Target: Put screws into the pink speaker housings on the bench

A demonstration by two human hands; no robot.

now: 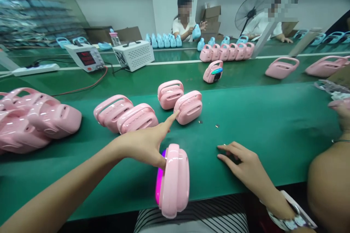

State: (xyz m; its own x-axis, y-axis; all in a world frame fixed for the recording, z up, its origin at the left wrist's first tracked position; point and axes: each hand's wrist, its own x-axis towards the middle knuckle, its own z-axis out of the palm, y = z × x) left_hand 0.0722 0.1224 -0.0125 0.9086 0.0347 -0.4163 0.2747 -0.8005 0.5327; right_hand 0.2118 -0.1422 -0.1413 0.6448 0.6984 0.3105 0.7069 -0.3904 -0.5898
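My left hand (146,143) is spread, its index finger reaching to a pink handled speaker (189,108). Its thumb lies against the handle side of a nearer pink speaker (175,180), whose front glows purple at the table's front edge. Whether the thumb bears any of that speaker's weight is unclear. Another pink speaker (171,94) stands just behind the touched one. To the right, my right hand (242,160) hovers low over the green mat, thumb and index tips apart. Two tiny dark chips (200,121) lie on the mat beyond it.
Pink speakers (54,120) are heaped at left, with a pair (138,118) closer in. A lit speaker (213,72) stands farther back. White power supply (84,57) and cables sit at back left. Another person's arm (332,174) is at right; co-workers sit opposite.
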